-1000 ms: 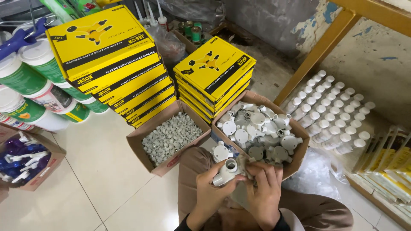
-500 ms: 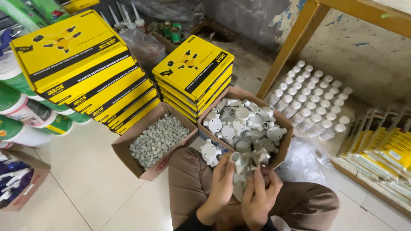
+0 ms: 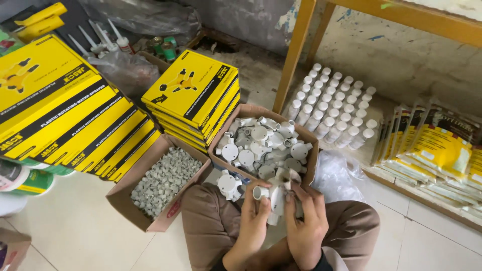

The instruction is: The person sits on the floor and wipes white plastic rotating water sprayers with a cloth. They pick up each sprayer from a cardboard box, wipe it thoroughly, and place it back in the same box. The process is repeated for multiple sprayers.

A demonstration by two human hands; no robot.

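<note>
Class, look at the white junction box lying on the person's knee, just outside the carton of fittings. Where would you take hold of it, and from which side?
Probably best to grip the white junction box across its round body, coming from above. It lies flat on the knee with its rim facing up, clear of the carton, and its short pipe sockets stick out sideways, so fingers should close between them. Both the left hand and right hand already hold another fitting.

Pale tiled floor [image 3: 75, 231] with stock laid out on it

It bore two open brown cardboard boxes [image 3: 150, 221], stacks of flat yellow cartons [image 3: 193, 88], rows of small white capped bottles [image 3: 331, 108] and yellow packets [image 3: 442, 148].
</note>
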